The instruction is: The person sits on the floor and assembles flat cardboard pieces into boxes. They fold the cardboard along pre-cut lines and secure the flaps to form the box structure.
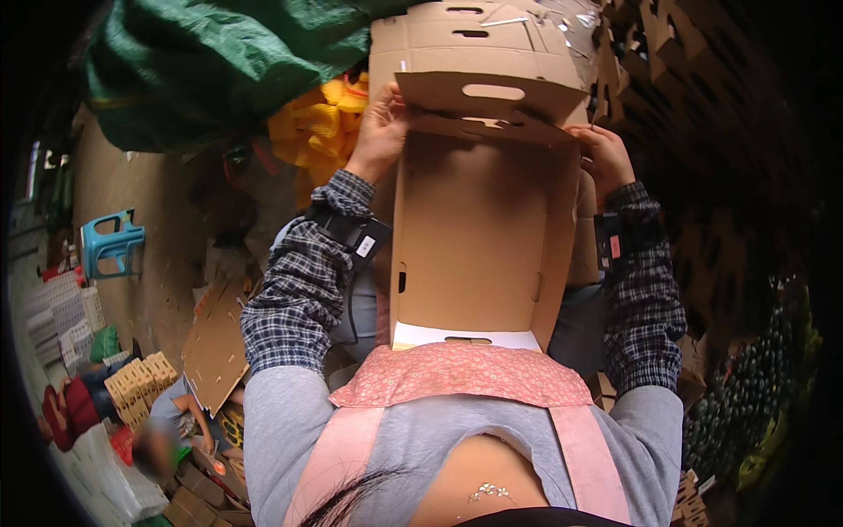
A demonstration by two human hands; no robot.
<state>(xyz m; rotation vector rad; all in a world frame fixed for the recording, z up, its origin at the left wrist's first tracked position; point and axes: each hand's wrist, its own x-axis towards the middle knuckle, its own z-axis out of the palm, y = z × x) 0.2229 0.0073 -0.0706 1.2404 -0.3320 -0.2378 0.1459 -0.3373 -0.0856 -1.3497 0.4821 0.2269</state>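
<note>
A brown cardboard box (470,237) lies open on my lap, its inside facing up. At its far end a flap (439,92) with an oval handle hole stands raised. My left hand (381,132) grips the far left corner of that flap, fingers closed on the board. At the far right corner, my right hand (604,156) pinches the cardboard, its fingertips partly behind the edge. White board shows inside the near end wall (509,338), which has a slot. Beyond the box lies flattened cardboard (421,39) with cut handle holes.
Green sheeting (228,61) and yellow pieces (316,132) lie at the far left. A blue stool (112,244) stands farther left. Stacked cardboard boxes (672,44) rise at the far right. Another person (184,404) is at the lower left, near a cardboard sheet (215,351).
</note>
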